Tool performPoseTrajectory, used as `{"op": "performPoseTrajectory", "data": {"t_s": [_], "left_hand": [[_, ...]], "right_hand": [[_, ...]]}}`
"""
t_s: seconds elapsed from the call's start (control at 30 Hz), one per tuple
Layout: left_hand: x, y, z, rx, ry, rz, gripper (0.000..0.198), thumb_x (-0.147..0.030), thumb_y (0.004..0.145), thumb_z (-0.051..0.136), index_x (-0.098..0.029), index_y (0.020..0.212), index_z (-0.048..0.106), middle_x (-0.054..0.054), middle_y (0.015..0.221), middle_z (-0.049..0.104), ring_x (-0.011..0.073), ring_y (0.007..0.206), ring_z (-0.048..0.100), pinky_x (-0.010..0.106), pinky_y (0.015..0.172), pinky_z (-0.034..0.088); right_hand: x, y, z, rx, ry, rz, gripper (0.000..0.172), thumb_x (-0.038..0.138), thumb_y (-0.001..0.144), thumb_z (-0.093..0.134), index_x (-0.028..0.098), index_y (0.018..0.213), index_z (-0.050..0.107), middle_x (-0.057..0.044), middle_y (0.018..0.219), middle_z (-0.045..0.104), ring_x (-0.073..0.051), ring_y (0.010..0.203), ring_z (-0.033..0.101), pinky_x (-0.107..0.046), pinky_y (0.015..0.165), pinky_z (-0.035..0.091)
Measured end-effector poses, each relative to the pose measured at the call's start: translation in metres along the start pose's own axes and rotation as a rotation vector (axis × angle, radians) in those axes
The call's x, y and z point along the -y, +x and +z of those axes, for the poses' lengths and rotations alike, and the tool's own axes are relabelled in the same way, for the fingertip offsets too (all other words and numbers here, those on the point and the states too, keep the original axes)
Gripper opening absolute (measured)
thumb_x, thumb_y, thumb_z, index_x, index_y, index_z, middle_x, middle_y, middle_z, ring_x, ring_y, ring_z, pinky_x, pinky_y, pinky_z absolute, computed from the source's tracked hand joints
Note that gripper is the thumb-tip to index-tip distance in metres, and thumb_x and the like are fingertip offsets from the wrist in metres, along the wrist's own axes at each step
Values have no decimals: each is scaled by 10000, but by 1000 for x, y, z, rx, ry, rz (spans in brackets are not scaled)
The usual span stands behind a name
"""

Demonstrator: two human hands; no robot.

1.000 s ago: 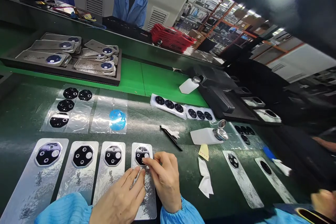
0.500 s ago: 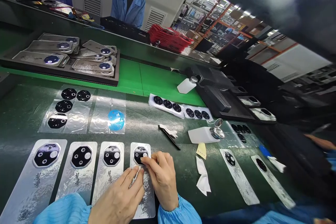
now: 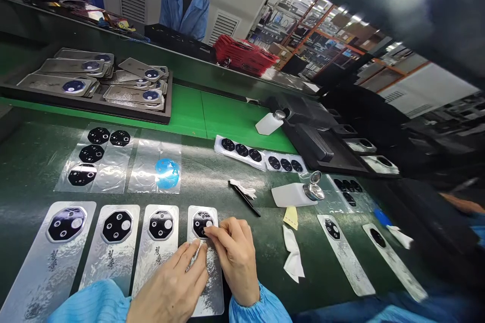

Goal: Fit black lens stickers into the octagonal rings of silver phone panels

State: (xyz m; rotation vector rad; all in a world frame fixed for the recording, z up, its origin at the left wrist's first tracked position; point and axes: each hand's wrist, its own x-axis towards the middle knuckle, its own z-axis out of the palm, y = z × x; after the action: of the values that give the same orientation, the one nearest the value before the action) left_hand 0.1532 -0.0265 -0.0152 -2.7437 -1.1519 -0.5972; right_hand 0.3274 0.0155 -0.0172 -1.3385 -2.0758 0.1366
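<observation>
Four silver panels with black octagonal camera pieces lie in a row on the green table. My left hand (image 3: 170, 282) rests on the rightmost silver panel (image 3: 212, 287), fingers close together below its black octagonal piece (image 3: 200, 219). At that piece's lower right edge, my right hand (image 3: 233, 257) has thumb and forefinger pinched; anything between them is too small to make out. Left of my hands is another silver panel (image 3: 151, 252). Clear film sheets, one with black octagonal stickers (image 3: 91, 153) and one with a blue round piece (image 3: 167, 173), lie beyond.
A dark tray (image 3: 144, 116) of stacked panels stands at the back left. White bottles (image 3: 290, 195), black tweezers (image 3: 244, 199) and a white cloth (image 3: 292, 255) lie to the right. Two more panels (image 3: 346, 257) are farther right. A person in blue (image 3: 184, 7) is across the bench.
My right hand has shifted very slightly at the edge of the black piece. My left hand stays in place.
</observation>
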Motion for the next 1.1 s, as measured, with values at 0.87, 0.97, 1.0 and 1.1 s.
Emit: {"op": "performPoseTrajectory", "data": {"t_s": [0.87, 0.97, 1.0, 1.1], "left_hand": [[6, 5, 0, -15, -13, 32, 406, -33, 972, 283, -100, 1082, 668, 80, 1167, 726, 201, 1097, 678, 312, 981, 491], [5, 4, 5, -71, -27, 25, 372, -48, 978, 316, -103, 1085, 668, 66, 1152, 734, 198, 1108, 672, 307, 984, 488], [4, 3, 6, -76, -27, 18, 367, -40, 972, 325, -102, 1086, 669, 64, 1153, 735, 197, 1110, 671, 307, 988, 486], [3, 2, 6, -61, -23, 9, 369, -37, 970, 328, -99, 1092, 670, 67, 1171, 730, 195, 1114, 669, 303, 1004, 478]], "right_hand": [[-15, -13, -7, 51, 199, -74, 244, 16, 929, 469, 209, 1045, 561, -66, 1047, 674, -184, 926, 580, -313, 786, 476], [-20, -15, -11, 110, 103, -227, 211, 25, 925, 466, 196, 1004, 560, -71, 1082, 708, -181, 896, 595, -313, 749, 447], [-20, -14, -12, 117, 84, -266, 193, 38, 932, 463, 192, 996, 560, -76, 1083, 716, -181, 890, 601, -314, 738, 439], [-20, -11, -15, 113, 49, -331, 161, 73, 960, 442, 180, 977, 561, -87, 1050, 735, -171, 857, 611, -309, 710, 419]]}}
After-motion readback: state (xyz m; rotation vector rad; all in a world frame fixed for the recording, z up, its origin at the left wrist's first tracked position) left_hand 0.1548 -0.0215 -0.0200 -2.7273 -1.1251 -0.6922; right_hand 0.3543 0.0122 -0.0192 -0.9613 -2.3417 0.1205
